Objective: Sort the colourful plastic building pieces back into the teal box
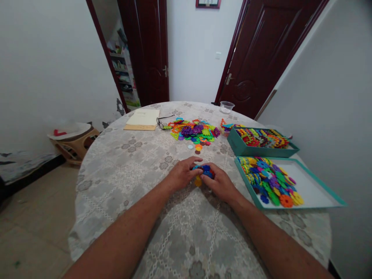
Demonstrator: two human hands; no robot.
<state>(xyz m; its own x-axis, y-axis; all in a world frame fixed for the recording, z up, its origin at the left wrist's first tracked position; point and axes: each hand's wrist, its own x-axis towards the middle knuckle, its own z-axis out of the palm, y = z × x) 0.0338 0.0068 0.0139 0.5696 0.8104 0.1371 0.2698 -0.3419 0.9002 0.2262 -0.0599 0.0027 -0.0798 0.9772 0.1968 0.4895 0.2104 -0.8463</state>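
Disc cluster (207, 171) held over near-middle of table

Cluster of toothed plastic discs, mostly blue with some red, is pinched between thumb and fingers of right hand (222, 184). Left hand (182, 173) is half curled around the cluster's left side, index finger stretched out; whether anything is gripped by it cannot be told. Yellow discs (198, 181) are seen just below, between the hands.

Mixed loose pile (197, 131) is spread beyond the hands, with a brown disc (197, 152) at its near edge. Glasses (160, 123) and notebook (143, 117) are placed left of the pile. On the right, green box (242, 146) is filled with rows of pieces; shallow tray (315, 182), nearer, is part-covered with discs on its left side. Clear bowl (227, 107) is set at the table's (110, 170) far edge.
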